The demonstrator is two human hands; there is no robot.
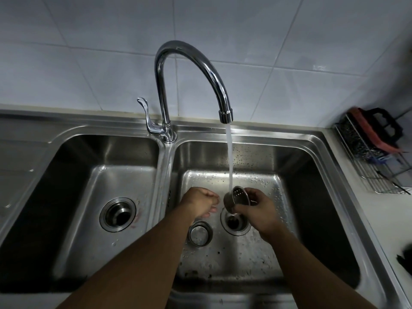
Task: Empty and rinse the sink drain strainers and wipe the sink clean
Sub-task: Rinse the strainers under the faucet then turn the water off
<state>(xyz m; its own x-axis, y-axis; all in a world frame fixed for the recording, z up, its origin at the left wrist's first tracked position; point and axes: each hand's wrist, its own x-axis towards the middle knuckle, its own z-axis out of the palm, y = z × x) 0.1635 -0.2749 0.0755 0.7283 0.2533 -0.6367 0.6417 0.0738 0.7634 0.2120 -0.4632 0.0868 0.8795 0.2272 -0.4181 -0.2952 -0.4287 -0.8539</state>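
Clearly the double stainless sink [312, 139] fills the tabletop, its right basin [289, 253] wet and speckled, its left basin [111, 181] with an open drain [117, 214]. From the gooseneck faucet [189, 63] a stream of water [229, 157] falls into a perforated basket strainer [236, 198], tilted and clamped in the right hand [258, 208], directly above the right drain [235, 222]. The left hand [199, 202] is loosely curled, empty, just beside the strainer, not touching it. A second strainer [200, 233] rests on the basin floor, near the front of the left wrist. The wet steel could slip from the grip, and loosened scraps could wash straight down the unguarded drain below.
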